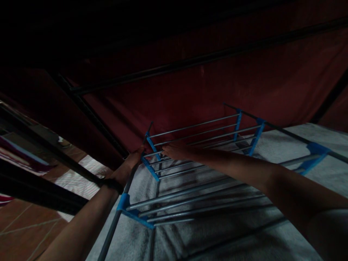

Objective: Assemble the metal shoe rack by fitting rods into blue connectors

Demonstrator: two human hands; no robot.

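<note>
1. Lying over a pale grey towelling cloth (pixel 217 232), a grey metal-rod rack with blue plastic joints (pixel 201 170) is being steadied at its far end.
2. The left hand (pixel 127 168) is clenching the rack's side tube.
3. The right hand (pixel 174 150) is grasping a crossbar.
4. Beyond the rack, a dark red fabric wall (pixel 217 87) is hanging; no writing is showing.
</note>
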